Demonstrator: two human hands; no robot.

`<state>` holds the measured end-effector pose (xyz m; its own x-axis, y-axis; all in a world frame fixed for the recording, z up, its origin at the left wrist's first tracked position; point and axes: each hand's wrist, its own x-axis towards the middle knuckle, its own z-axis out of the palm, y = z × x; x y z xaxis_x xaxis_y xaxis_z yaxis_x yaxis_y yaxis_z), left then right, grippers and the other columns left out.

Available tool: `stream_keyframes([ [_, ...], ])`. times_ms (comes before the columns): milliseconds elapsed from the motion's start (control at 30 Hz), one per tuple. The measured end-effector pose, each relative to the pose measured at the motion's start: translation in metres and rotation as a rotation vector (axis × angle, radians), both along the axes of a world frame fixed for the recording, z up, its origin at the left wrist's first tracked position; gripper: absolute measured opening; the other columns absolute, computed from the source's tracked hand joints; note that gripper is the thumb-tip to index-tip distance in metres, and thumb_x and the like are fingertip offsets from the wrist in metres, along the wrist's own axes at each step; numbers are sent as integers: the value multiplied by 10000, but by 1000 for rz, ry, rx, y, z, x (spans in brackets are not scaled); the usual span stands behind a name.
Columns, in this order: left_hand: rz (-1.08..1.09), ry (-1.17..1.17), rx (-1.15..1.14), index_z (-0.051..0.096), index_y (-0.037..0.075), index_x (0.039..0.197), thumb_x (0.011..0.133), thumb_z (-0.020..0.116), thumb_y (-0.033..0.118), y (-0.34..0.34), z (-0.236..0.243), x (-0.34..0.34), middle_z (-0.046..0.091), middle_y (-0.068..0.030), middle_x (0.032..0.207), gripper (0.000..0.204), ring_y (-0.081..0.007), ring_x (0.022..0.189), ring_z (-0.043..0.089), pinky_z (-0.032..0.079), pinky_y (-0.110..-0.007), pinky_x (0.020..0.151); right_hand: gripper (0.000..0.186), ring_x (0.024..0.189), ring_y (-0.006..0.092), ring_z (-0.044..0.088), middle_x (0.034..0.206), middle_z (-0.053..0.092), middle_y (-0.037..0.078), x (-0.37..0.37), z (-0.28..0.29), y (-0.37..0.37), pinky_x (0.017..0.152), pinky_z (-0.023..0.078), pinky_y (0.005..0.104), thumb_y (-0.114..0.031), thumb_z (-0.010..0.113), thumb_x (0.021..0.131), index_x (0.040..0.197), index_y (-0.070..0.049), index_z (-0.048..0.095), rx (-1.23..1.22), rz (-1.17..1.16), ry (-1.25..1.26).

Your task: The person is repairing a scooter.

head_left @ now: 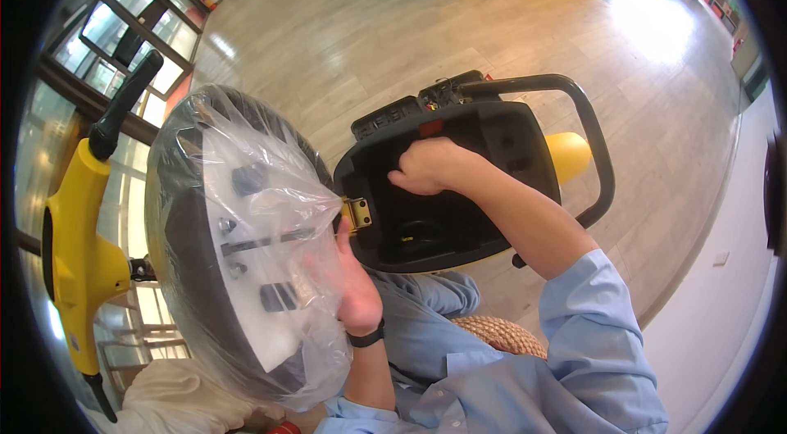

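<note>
The raised seat point(246, 270) of a yellow scooter stands tilted up at the left, wrapped in clear plastic film with its pale underside toward me. My left hand point(358, 290) rests against that underside with its thumb stretched up. Its fingers show only faintly through the film. To the right of the seat is the uncovered black storage compartment point(484, 225), with a brass-coloured hinge point(357, 213) at its edge. My right hand point(430, 168) reaches over the compartment with fingers curled closed, near a red patch on the far wall. Whatever it may hold is hidden.
The scooter's yellow front column point(82, 245) with black handlebar grips rises at the far left. A black tubular rail point(594, 131) curves round the rear. Light cloth point(180, 393) lies at lower left, a woven round seat point(500, 334) behind me. A white wall point(721, 270) stands right.
</note>
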<state>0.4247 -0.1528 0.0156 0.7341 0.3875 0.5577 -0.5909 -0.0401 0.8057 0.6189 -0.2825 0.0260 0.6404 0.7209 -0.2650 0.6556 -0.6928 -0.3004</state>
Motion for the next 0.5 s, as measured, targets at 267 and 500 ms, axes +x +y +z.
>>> stream_keyframes([
  [267,-4,-143,-284,270,200,1660,893,300,920,7,8,5,216,-230,1728,1052,-373,1596,205,102,-576,1265,216,961,350,728,972,723,133,-18,-5,21,805,594,471,-301,690,960,960,-86,712,422,116,-221],
  [500,90,-85,-214,292,174,1640,925,280,884,2,6,16,297,-259,1687,1008,-376,1585,234,91,-579,1264,146,920,344,721,956,707,114,-18,-24,35,790,595,462,-206,759,856,920,-84,711,654,91,-257],
])
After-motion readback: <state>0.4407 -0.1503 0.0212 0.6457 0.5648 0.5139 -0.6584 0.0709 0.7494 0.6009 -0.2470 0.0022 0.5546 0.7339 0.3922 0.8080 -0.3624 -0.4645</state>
